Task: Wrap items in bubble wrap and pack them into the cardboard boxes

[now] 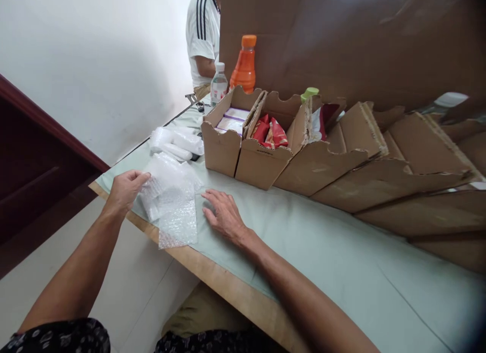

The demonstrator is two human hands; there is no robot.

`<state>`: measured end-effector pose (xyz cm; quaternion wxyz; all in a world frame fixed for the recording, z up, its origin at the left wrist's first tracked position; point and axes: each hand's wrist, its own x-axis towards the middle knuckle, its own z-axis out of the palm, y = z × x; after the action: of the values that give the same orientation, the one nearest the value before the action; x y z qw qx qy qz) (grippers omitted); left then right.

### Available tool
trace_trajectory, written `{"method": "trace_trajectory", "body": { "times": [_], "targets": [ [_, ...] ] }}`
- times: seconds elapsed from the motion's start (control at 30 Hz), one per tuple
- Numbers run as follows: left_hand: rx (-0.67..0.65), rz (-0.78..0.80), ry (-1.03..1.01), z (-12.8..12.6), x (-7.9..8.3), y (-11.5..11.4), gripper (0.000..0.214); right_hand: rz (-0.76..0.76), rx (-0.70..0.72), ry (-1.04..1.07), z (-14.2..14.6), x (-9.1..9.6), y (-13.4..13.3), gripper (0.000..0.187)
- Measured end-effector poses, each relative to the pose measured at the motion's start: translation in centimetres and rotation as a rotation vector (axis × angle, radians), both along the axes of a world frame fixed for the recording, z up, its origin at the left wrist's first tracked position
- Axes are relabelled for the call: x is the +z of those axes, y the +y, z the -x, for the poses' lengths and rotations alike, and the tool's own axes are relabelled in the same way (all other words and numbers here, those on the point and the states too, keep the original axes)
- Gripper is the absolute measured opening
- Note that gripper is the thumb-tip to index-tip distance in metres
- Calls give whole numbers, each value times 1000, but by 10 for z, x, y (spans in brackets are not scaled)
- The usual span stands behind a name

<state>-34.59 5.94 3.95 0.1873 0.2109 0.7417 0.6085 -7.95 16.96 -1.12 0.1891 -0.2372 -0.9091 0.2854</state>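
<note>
Sheets of clear bubble wrap (176, 211) lie in a loose pile near the table's left end, one corner hanging over the front edge. My left hand (127, 188) pinches the left side of the bubble wrap between thumb and fingers. Just right of the pile, my right hand (225, 214) rests low over the green cloth, fingers stretched out and holding nothing. Behind the sheets sit several white wrapped rolls (176, 140), close to the first cardboard box.
Several cardboard bins (261, 168) stand in a row, holding purple-white boxes (232, 121) and red snack packets (275, 133). Behind them are an orange bottle (245, 67), a clear bottle (219, 85) and a tall cardboard panel (341, 44). A person in a white shirt (201, 39) is beyond the table.
</note>
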Motion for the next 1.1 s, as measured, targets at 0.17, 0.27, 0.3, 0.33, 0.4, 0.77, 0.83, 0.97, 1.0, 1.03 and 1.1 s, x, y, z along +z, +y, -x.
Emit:
{"method": "trace_trajectory", "body": {
  "times": [0.17, 0.27, 0.3, 0.33, 0.4, 0.77, 0.83, 0.97, 1.0, 1.03, 1.1],
  "targets": [
    [0, -64, -28, 5, -1, -6, 25, -28, 67, -26, -4, 12, -12, 35],
    [-50, -68, -30, 4, 6, -5, 26, -12, 124, -116, 7, 18, -17, 32],
    [-66, -61, -24, 3, 7, -5, 26, -13, 118, -150, 14, 19, -18, 33],
    [-79, -54, -15, 1, 8, -5, 26, -20, 104, -179, 21, 21, -19, 34],
    [-96, -36, 6, -2, 8, -5, 27, -38, 69, -212, 39, 24, -20, 35],
    [-69, 164, 204, 20, -1, 6, 32, -93, 13, -170, 100, 22, 0, 48],
    [-25, 193, 414, 7, -1, -7, 58, -104, 5, -154, 81, 22, 1, 45],
    [-131, 193, 958, -42, -15, -34, 87, -137, 6, -138, 15, 20, -7, 37],
    [-194, 222, 1027, -54, -22, -37, 90, -142, 4, -142, -4, 20, -10, 36],
    [-252, 272, 1066, -64, -29, -38, 92, -145, -1, -148, -24, 19, -14, 36],
    [-342, 413, 1076, -74, -44, -34, 90, -147, -21, -162, -64, 18, -20, 36]
  ]
}}
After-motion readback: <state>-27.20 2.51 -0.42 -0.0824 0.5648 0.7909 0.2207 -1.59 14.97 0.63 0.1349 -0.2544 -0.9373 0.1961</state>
